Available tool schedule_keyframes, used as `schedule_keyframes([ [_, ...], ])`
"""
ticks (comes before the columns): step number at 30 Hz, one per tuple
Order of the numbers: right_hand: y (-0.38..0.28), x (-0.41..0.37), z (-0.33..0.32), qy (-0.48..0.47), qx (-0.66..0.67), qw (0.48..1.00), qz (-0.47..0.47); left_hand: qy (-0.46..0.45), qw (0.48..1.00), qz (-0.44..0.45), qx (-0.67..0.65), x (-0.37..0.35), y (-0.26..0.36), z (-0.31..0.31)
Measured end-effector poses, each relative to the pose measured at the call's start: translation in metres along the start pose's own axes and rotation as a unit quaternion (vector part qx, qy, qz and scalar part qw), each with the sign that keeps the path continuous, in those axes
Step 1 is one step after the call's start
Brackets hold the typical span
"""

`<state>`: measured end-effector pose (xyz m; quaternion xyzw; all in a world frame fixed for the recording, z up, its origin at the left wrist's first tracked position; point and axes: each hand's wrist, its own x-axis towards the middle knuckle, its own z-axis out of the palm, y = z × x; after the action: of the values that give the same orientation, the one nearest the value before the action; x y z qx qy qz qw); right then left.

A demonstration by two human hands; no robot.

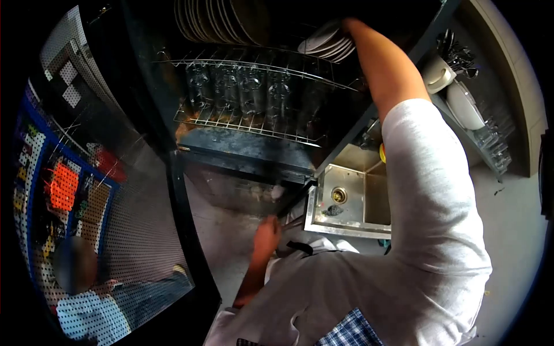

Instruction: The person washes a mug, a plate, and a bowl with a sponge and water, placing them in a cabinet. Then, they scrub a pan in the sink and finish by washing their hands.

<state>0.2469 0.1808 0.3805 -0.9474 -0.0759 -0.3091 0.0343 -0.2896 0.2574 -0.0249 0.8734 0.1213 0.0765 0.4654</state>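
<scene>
My right hand [352, 26] is raised to the upper wire shelf, at the right edge of several small white plates [328, 45] that lean together. Its fingers are blurred and lost in the dark, so whether it grips a plate does not show. My left hand [267, 233] hangs low in front of me, left of the sink; its fingers look curled but are too blurred to make out. Larger plates [216, 22] stand on edge in a row farther left on the same wire shelf [231, 62].
Clear glasses [251, 86] fill the lower wire rack [248, 128]. A steel sink [349, 213] lies below right. On a side shelf are a white pitcher of cutlery [438, 75], white bowls [464, 106] and glasses [493, 141]. Behind a perforated door [150, 230] at left, another person appears.
</scene>
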Motion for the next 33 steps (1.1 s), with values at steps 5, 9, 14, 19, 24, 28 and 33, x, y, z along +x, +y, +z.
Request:
schedule_keyframes([
  [5, -0.002, -0.006, 0.001, -0.012, -0.002, 1.000, 0.003, 0.090, 0.956, 0.224, -0.167, 0.050, 0.147, -0.076],
  [9, 0.000, -0.010, -0.002, -0.026, 0.001, 1.000, 0.008, 0.261, 0.903, 0.314, -0.131, 0.121, 0.234, -0.130],
  [14, -0.011, -0.014, 0.013, -0.078, -0.010, 0.997, 0.025, 0.391, 0.832, 0.381, -0.097, 0.265, 0.329, -0.175],
  [19, -0.019, -0.035, -0.012, -0.108, 0.026, 0.994, 0.022, 0.046, 0.962, 0.203, 0.179, 0.392, 0.353, -0.162],
  [24, -0.024, -0.036, -0.014, -0.088, 0.075, 0.990, 0.077, -0.048, 0.919, 0.299, 0.252, 0.447, 0.338, -0.137],
  [28, -0.022, -0.031, -0.007, -0.142, 0.137, 0.973, 0.119, -0.095, 0.917, 0.294, 0.253, 0.455, 0.340, -0.134],
  [33, -0.023, -0.028, -0.011, -0.191, 0.075, 0.974, 0.093, -0.074, 0.897, 0.343, 0.269, 0.454, 0.335, -0.133],
])
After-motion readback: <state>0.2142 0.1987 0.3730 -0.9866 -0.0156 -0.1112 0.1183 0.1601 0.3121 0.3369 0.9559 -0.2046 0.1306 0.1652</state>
